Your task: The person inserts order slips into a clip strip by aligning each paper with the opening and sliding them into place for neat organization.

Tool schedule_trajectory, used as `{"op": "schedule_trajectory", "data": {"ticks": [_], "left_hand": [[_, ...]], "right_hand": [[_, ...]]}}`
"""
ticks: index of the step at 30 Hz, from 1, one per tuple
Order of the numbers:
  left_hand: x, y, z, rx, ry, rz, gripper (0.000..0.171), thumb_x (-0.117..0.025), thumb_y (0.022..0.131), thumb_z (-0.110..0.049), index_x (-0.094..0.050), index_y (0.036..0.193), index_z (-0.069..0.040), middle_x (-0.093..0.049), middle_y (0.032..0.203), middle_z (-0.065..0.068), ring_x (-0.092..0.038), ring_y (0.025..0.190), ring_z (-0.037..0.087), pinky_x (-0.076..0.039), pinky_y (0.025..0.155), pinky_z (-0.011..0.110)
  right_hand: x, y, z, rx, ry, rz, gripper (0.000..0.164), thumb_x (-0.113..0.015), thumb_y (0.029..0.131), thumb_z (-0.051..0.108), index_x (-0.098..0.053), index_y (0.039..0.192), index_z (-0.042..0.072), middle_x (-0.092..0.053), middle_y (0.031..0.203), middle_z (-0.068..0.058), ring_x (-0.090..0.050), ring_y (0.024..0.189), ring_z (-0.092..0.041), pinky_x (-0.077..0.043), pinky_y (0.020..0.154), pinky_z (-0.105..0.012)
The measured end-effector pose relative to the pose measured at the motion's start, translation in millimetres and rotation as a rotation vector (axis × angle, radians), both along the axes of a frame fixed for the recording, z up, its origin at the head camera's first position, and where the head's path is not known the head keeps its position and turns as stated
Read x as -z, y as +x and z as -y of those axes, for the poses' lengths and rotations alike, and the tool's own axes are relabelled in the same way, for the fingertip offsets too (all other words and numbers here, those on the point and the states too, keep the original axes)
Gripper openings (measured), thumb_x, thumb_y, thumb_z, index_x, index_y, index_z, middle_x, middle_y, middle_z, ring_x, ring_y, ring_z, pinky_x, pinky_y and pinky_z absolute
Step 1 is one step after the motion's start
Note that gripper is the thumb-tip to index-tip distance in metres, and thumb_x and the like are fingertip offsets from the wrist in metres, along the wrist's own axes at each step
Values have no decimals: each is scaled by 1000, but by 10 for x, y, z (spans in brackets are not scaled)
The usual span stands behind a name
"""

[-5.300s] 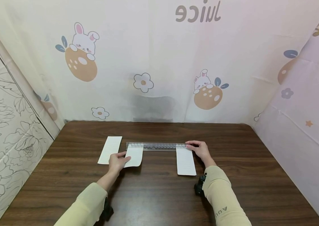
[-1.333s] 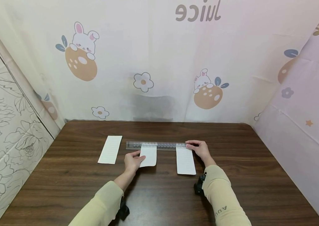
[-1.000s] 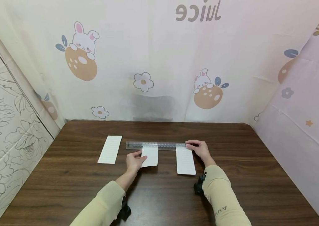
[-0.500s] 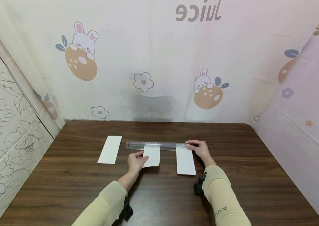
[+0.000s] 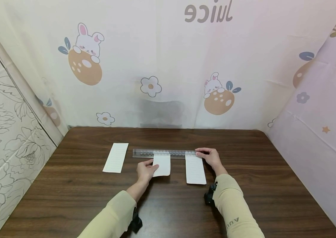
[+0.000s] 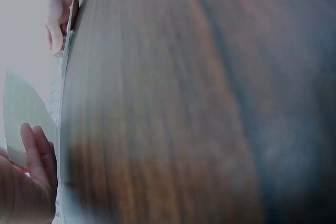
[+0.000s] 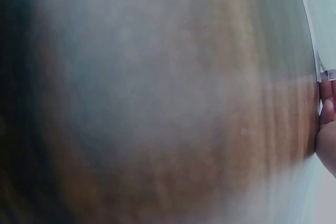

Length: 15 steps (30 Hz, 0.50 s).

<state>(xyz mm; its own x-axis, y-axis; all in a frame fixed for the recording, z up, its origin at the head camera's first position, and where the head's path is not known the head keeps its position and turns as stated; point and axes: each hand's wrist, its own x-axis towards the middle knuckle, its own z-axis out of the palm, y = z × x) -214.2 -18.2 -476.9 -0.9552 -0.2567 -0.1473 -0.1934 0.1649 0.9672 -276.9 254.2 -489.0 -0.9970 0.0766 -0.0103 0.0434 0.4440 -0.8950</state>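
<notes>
A clear plastic ruler-like strip (image 5: 176, 153) with a row of round shapes along it lies crosswise on the wooden table. My right hand (image 5: 212, 158) grips its right end between thumb and fingers. With my left hand (image 5: 145, 171) I pinch the left edge of a white paper slip (image 5: 162, 165), whose lower edge curls slightly; its top overlaps the strip near the middle. A lined paper slip (image 5: 196, 170) lies with its top at the strip's right part, beside my right hand. In the left wrist view my left fingers (image 6: 39, 153) extend against the pale paper.
Another lined paper slip (image 5: 116, 157) lies apart on the left, past the strip's left end. The dark wooden table (image 5: 168, 205) ends at a patterned curtain (image 5: 168, 49) behind. Black wrist cameras (image 5: 210, 195) hang under both sleeves.
My left hand has slid the pinched paper slip rightward along the clear strip, from its left end to near the middle. My right hand and the other slips have stayed put.
</notes>
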Motion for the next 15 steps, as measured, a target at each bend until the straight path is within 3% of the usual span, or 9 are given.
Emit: {"op": "schedule_trajectory", "data": {"ticks": [15], "left_hand": [[28,-6,-50,12,20,6,34,-70,73,-3,-62,104,7,-62,71,11,-55,62,13,-46,54,26]], "right_hand": [[-13,10,-3,-11,9,1,25,-68,78,17,-68,99,3,-64,101,-11,-51,104,-29,-40,87,-41]]}}
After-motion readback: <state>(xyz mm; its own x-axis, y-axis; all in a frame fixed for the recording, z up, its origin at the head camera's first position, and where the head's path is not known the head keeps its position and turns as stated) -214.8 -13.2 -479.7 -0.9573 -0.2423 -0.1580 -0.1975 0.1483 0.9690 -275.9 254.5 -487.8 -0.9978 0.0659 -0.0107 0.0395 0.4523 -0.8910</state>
